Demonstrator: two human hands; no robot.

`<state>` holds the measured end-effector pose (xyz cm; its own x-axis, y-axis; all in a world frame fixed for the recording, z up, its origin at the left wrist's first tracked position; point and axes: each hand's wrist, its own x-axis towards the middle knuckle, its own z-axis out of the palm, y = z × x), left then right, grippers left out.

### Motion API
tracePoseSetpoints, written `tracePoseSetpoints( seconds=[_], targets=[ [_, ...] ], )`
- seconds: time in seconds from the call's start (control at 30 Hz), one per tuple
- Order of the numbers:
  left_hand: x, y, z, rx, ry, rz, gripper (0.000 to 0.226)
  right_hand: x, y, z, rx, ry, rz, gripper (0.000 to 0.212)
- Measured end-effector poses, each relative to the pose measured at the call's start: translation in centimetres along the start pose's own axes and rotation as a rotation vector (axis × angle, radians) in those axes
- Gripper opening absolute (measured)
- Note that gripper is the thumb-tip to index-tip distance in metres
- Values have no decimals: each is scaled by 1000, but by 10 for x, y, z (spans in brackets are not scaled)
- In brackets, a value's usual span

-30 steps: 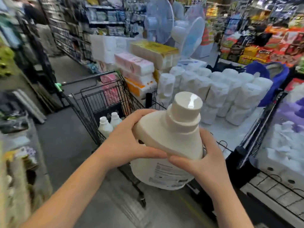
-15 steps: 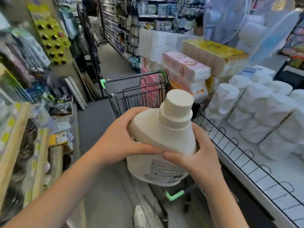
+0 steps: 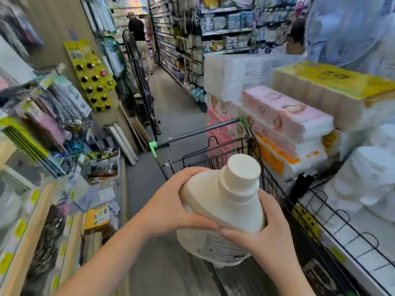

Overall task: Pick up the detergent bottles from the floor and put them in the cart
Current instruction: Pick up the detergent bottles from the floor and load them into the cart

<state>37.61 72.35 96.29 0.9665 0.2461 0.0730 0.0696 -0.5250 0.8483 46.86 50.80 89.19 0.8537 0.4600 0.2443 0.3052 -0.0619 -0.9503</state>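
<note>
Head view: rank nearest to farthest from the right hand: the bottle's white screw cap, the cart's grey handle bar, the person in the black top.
1. White screw cap, just above the right hand.
2. Grey handle bar, ahead, across the cart.
3. Person in the black top, far down the aisle.

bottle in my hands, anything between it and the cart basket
Nothing visible does. The left hand and right hand hold the bottle up right at the cart, with nothing showing between them. The bottle itself hides most of the basket's inside, so what lies there cannot be told.
</note>
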Motion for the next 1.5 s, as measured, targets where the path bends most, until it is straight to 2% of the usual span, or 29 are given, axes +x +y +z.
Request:
tracePoseSetpoints(
  seconds=[0.23, 0.4, 0.5, 0.67, 0.83, 1.1, 1.23, 1.5],
  targets=[
    [80, -32, -16, 24, -104, 23, 93, 56, 16, 17, -35, 65, 54, 95],
    [137, -68, -20, -6, -218, 69, 96, 84, 35, 33, -116, 161, 171, 99],
    [172, -91, -23, -53, -314, 121, 97, 96, 40, 48, -155, 261, 221, 104],
    [230, -113, -29, -126, -482, 176, 97, 122, 35, 74, -200, 415, 294, 95],
    [278, -120, -23, -145, -616, 276, 93, 140, 43, 83, -223, 569, 381, 96],
    [340, -117, 14, -111, -777, 345, 90, 160, 71, 69, -253, 685, 436, 99],
    [355, -116, 47, -101, -806, 338, 90, 163, 91, 44, -276, 682, 462, 100],
    [366, -135, 115, -26, -811, 241, 97, 164, 147, -1, -350, 566, 476, 97]
  ],
)
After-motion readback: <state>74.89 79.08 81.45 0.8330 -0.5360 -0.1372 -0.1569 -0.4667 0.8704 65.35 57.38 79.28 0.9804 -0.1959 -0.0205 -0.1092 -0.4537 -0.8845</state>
